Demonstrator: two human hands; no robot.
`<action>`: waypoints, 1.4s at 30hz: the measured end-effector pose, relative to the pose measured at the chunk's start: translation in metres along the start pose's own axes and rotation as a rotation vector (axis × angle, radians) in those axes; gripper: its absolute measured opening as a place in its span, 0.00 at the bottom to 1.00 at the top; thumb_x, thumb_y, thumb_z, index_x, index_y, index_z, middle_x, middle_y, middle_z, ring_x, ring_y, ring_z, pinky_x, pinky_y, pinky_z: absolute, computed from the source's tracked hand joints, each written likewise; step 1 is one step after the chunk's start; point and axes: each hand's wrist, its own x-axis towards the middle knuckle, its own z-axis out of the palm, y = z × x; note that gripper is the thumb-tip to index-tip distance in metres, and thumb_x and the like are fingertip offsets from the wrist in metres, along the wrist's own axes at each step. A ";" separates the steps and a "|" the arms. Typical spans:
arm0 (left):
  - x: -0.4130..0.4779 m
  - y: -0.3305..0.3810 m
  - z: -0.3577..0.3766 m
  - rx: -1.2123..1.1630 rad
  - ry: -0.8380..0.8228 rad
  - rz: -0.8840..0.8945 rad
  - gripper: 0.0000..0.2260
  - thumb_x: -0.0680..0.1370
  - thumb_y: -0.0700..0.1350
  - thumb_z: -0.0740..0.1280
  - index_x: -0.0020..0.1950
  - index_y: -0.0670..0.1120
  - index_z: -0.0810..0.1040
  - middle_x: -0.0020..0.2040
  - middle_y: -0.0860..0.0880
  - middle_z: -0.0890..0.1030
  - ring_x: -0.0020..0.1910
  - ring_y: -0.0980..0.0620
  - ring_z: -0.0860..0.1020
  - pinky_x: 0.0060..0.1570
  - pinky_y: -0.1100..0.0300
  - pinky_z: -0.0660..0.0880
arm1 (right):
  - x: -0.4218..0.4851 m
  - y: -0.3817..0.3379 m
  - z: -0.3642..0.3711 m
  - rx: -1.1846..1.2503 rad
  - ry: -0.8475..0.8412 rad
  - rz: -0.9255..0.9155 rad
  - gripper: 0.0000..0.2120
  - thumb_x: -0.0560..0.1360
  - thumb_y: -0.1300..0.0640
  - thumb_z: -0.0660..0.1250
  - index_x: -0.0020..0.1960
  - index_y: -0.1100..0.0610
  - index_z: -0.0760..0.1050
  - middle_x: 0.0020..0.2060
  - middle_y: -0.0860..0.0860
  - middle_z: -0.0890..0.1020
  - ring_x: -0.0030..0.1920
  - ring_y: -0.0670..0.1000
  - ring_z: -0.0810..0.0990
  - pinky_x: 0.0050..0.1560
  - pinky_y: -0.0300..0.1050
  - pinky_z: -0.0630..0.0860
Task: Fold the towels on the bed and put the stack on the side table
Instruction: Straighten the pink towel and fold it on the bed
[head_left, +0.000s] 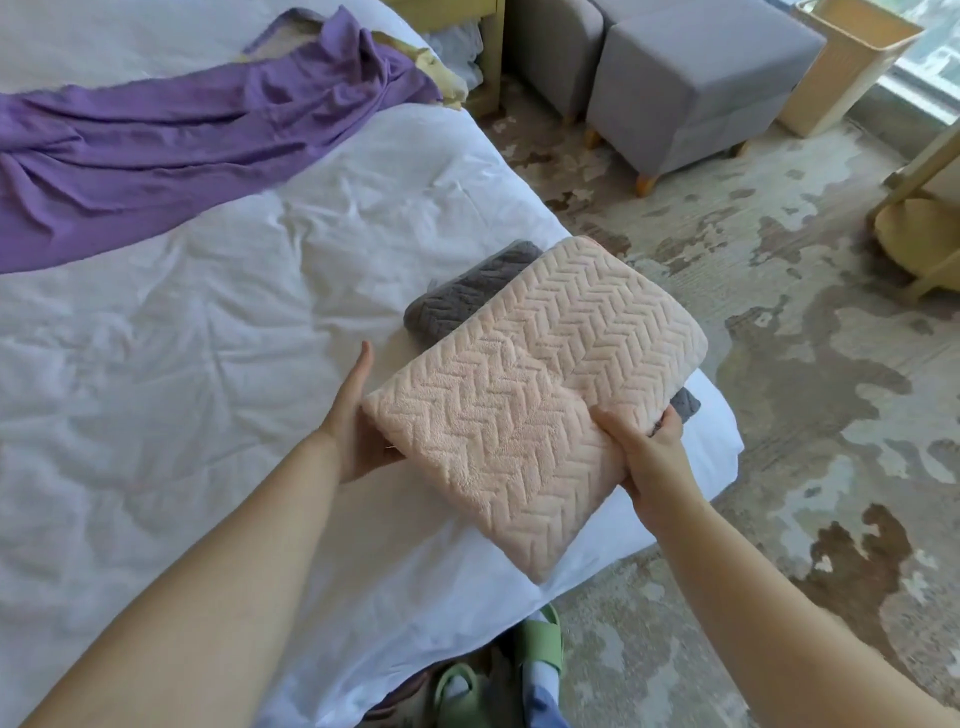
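Evidently soft, light, floppy: folded pink towel (535, 395) sits over grey towel (467, 291) at the bed (208, 364) corner, right hand (654, 452) pinching one edge, left hand (358, 421) tucked under the other (fingers hidden, curl unclear); best supported from beneath.

left hand (358, 421) cradling underneath, right hand (655, 457) gripping

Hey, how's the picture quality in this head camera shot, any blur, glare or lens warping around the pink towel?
Head view: the pink towel is sharp, its herringbone weave crisp. Head view: the window at upper right is washed out by daylight. Head view: the wide-angle lens bows the edge of the bed; shadows are soft.
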 end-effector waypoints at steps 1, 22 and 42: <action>0.005 0.005 0.000 0.039 -0.050 -0.045 0.44 0.63 0.79 0.57 0.66 0.50 0.77 0.64 0.46 0.78 0.65 0.44 0.75 0.65 0.47 0.69 | 0.001 0.001 -0.002 -0.008 -0.001 -0.008 0.43 0.63 0.51 0.80 0.71 0.44 0.61 0.61 0.43 0.75 0.58 0.49 0.78 0.52 0.50 0.80; -0.023 -0.011 0.067 0.136 -0.038 0.451 0.37 0.64 0.41 0.72 0.68 0.65 0.64 0.50 0.46 0.78 0.42 0.48 0.72 0.45 0.50 0.73 | 0.037 -0.140 0.008 -0.296 -0.325 -0.172 0.47 0.55 0.45 0.81 0.68 0.36 0.63 0.62 0.47 0.74 0.58 0.51 0.79 0.57 0.52 0.78; 0.022 -0.079 0.165 0.075 0.599 0.664 0.23 0.76 0.61 0.64 0.69 0.56 0.68 0.63 0.56 0.78 0.62 0.56 0.77 0.63 0.52 0.73 | 0.126 -0.147 -0.005 -0.674 -0.697 -0.271 0.34 0.73 0.45 0.70 0.74 0.43 0.56 0.62 0.42 0.74 0.58 0.42 0.77 0.60 0.43 0.75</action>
